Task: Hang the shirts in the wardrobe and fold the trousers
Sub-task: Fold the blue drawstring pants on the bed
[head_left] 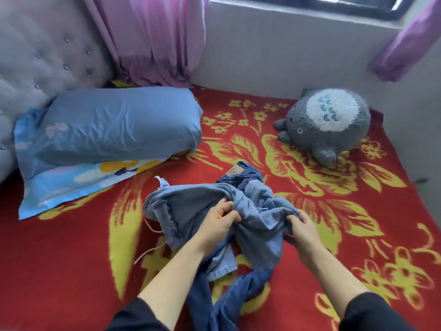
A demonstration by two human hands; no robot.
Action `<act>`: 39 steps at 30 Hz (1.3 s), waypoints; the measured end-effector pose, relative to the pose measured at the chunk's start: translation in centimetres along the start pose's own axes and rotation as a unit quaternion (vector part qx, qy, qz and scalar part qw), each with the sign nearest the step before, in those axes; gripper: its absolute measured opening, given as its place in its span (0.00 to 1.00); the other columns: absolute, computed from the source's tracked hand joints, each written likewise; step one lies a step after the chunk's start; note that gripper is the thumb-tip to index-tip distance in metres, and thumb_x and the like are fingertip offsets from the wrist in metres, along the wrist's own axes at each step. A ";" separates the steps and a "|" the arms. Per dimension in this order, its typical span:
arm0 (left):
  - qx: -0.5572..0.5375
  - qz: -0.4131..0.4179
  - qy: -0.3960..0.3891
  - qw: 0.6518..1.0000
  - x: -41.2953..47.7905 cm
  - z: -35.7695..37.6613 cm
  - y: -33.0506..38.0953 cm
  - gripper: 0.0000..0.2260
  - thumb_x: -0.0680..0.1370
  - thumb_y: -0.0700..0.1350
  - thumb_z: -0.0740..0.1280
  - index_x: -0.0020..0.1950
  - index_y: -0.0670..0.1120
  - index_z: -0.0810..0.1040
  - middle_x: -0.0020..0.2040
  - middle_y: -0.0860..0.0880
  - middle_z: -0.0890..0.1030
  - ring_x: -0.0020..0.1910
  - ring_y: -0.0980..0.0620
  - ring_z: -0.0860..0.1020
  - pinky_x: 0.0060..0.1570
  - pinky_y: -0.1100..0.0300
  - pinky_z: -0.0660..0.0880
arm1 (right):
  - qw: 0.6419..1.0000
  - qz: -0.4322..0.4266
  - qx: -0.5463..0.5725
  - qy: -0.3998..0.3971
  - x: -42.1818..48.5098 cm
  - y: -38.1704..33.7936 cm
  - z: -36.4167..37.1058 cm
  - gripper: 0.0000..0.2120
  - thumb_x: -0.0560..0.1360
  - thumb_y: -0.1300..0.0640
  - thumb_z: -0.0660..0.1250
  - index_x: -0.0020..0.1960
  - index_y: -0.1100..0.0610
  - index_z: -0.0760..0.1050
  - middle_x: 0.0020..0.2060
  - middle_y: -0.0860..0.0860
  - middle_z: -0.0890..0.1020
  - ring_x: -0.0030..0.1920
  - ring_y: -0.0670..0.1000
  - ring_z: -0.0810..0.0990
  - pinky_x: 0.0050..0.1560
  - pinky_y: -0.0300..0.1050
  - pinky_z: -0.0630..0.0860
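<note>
A pair of blue jeans (253, 225) lies bunched and partly inside out on the red and yellow blanket (71, 247) in the middle of the bed. The waistband with its leather patch points away from me, and a darker leg trails toward me. My left hand (220, 219) pinches a fold of the pale denim near the centre. My right hand (301, 228) grips the crumpled denim at the right side. A frayed hem with loose threads sticks out to the left.
A blue pillow (114, 130) lies on a patterned pillow at the left by the padded headboard (43, 58). A grey plush toy (329, 123) sits at the back right near the wall. Purple curtains (152, 37) hang behind.
</note>
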State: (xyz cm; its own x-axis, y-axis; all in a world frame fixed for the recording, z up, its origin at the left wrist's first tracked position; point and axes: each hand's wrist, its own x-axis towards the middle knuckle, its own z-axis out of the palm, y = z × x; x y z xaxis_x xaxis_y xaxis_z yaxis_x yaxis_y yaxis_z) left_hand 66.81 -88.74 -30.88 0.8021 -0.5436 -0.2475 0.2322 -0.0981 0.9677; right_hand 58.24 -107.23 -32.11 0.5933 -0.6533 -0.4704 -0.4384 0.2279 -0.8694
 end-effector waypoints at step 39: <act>-0.023 -0.108 -0.049 0.993 9.9 45.3 -3.7 0.21 0.79 0.45 0.66 0.68 0.61 0.67 0.58 0.66 0.73 0.53 0.68 0.73 0.49 0.68 0.71 | 0.989 -0.046 0.121 0.074 15.0 1.2 -47.9 0.17 0.79 0.60 0.63 0.65 0.51 0.68 0.51 0.50 0.80 0.50 0.50 0.80 0.49 0.44 0.76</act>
State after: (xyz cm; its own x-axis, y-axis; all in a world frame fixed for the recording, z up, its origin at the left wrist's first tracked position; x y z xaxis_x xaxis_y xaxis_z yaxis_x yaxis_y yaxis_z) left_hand 48.96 -131.46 -34.74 0.6734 -0.5930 -0.4413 0.4199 -0.1845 0.8886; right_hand 34.22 -151.35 -32.98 0.5106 -0.7737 -0.3751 -0.2017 0.3163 -0.9270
